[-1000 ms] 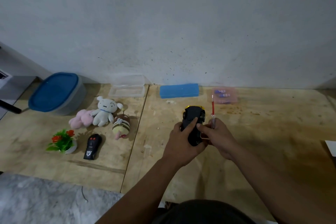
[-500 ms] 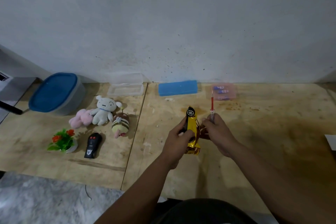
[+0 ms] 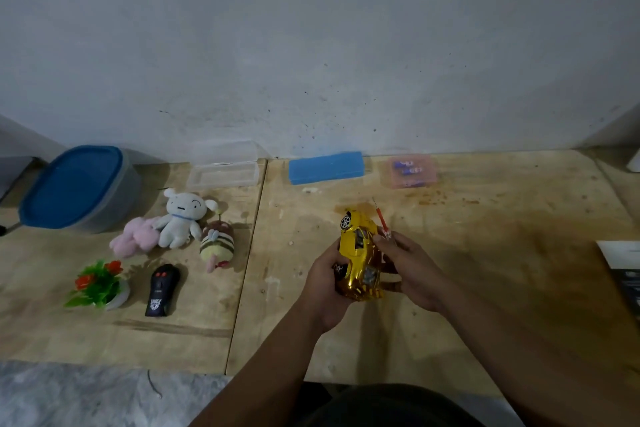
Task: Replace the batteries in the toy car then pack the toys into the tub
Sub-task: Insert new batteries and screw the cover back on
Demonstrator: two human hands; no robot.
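A shiny gold toy car [image 3: 360,253] is held above the wooden table, its roof side turned up toward me. My left hand [image 3: 327,282] grips its left side and underside. My right hand [image 3: 408,267] holds its right side and also pinches a thin red screwdriver [image 3: 381,218] that points away from me. A grey tub with a blue lid [image 3: 78,187] stands at the far left. A small pink box with batteries [image 3: 411,170] lies by the wall.
Left of the car lie a white plush [image 3: 180,218], a pink plush [image 3: 133,236], a bee plush [image 3: 218,246], a small plastic plant [image 3: 100,284] and a black remote [image 3: 161,289]. A clear open case [image 3: 223,170] and blue case [image 3: 325,166] sit by the wall. A booklet [image 3: 623,267] lies right.
The car has been rolled over in my hands, from black underside up, through its side, to gold body up. The screwdriver stays in my right hand.
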